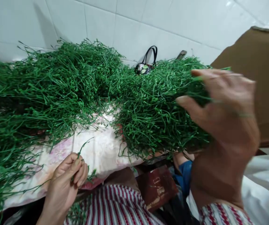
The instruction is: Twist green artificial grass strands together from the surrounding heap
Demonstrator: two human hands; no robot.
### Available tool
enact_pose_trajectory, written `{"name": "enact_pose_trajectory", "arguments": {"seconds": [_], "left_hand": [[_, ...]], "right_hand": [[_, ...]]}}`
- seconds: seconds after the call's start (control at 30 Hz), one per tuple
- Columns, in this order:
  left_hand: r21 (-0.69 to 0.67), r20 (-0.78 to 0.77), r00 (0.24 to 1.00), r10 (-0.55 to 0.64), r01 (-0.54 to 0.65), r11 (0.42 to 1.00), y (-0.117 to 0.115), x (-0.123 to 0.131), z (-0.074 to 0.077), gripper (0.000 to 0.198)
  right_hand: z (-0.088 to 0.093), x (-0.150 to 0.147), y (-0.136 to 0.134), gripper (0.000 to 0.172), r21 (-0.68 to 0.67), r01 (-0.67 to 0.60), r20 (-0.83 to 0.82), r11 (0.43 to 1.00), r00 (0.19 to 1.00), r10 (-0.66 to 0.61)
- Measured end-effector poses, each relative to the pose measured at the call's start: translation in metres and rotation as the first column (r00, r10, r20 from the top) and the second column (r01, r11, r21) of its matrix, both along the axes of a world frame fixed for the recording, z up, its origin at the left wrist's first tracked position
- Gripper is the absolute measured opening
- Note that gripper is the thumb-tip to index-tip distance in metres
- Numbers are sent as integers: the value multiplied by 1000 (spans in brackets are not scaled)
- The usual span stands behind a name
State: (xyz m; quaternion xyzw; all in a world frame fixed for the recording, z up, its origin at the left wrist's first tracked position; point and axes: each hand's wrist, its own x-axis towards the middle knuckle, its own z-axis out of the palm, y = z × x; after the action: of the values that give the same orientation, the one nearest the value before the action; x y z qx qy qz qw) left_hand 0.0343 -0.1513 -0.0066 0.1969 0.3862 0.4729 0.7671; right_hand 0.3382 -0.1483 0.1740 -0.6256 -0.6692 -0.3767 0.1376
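A big heap of thin green stems (61, 81) lies across a table covered with a pale flowered cloth (99, 150). My left hand (65, 184) is at the table's near edge, its fingers pinched shut on a few green strands (83, 148) that stick up from it. My right hand (223, 125) is raised close to the camera and blurred by motion. It reaches into the right part of the heap (158, 109), with a thin green strand across its fingertips. The fingers are partly spread.
White tiled wall behind the heap. A small dark bag with a looped handle (146, 64) sits at the back. A brown cardboard box (261, 78) stands at the right. White cloth lies at lower right. My red and white striped clothing (115, 204) is below.
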Motion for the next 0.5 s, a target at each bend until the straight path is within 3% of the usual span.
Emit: {"name": "enact_pose_trajectory", "arguments": {"seconds": [0.07,0.13,0.33,0.43,0.5], "left_hand": [[1,-11,1000,6,-6,1000,-1,0,0,24],[7,-27,1000,7,-7,1000,-2,0,0,22],[77,-25,1000,1,1,997,-3,1,4,17],[149,-18,1000,19,-16,989,0,1,7,10],[189,-20,999,44,-40,981,2,-1,9,10]], "right_hand": [[0,12,4,67,-161,92,103,983,992,-76],[-3,18,0,67,-207,112,131,972,988,-86],[-15,11,-17,36,-93,-29,23,995,999,31],[-28,8,-16,29,-30,-91,-44,995,995,89],[-40,8,-16,28,-66,-118,-89,991,990,111]]}}
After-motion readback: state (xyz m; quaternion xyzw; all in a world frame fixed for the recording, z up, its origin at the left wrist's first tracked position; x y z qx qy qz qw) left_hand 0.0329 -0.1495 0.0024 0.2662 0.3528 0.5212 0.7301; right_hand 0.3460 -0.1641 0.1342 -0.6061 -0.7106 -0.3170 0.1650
